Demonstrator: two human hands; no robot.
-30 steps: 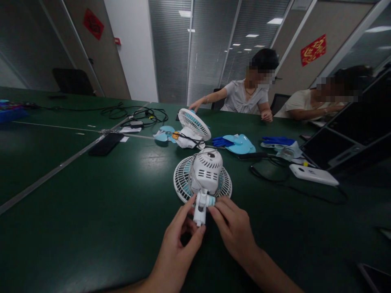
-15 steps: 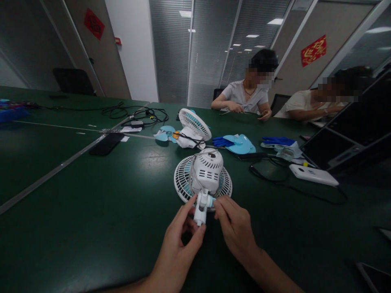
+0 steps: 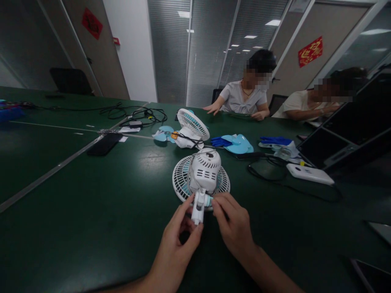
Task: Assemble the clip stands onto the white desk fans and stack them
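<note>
A small white fan (image 3: 206, 169) lies face down on its round grille (image 3: 180, 179), its vented motor housing pointing up. From the housing a white pivot bracket (image 3: 198, 209) sticks out toward me. My left hand (image 3: 177, 242) is closed on this bracket, with fingers at its left side and the thumb at its lower end. My right hand (image 3: 233, 221) pinches the light blue knob (image 3: 209, 200) on the bracket's right side. A grey cord loops round the housing.
Beyond it stand a second white fan (image 3: 192, 128), light blue fan blades (image 3: 240, 143) and blue gloves (image 3: 275, 141). A white power bank (image 3: 310, 173) with a black cable lies right; a black phone (image 3: 104, 144) lies left. Two people (image 3: 244, 95) sit across the green table (image 3: 91, 228).
The view has shifted slightly. A person across the table has stretched a hand out to the left over the tabletop. My hands keep the same hold on the bracket and knob.
</note>
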